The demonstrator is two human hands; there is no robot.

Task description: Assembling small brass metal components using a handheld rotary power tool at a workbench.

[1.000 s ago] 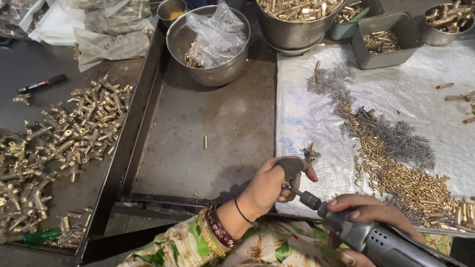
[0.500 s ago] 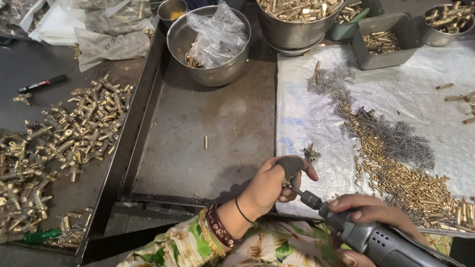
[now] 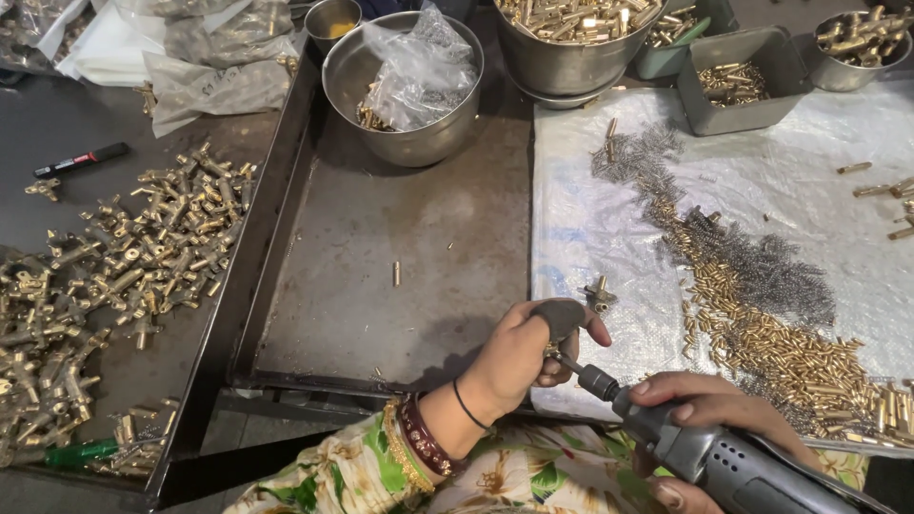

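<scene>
grey driver (image 3: pixel 724 457) (right-held), tip pointing upper-left

Single view, head-worn camera. Looks steeply down and forward over the tabletop (image 3: pixel 57 143) from its near edge, close range. Both hands enter at the bottom of frame: left hand (image 3: pixel 519 357) near centre, right hand (image 3: pixel 709 409) at the lower right. Metal tray (image 3: pixel 381 238) fills the middle; bowls along the far edge are cut by the top of frame. No second view for overlap.

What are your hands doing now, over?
Left hand pinching small brass part. Right hand gripping grey power tool, tip at part. Nothing blocking.
</scene>
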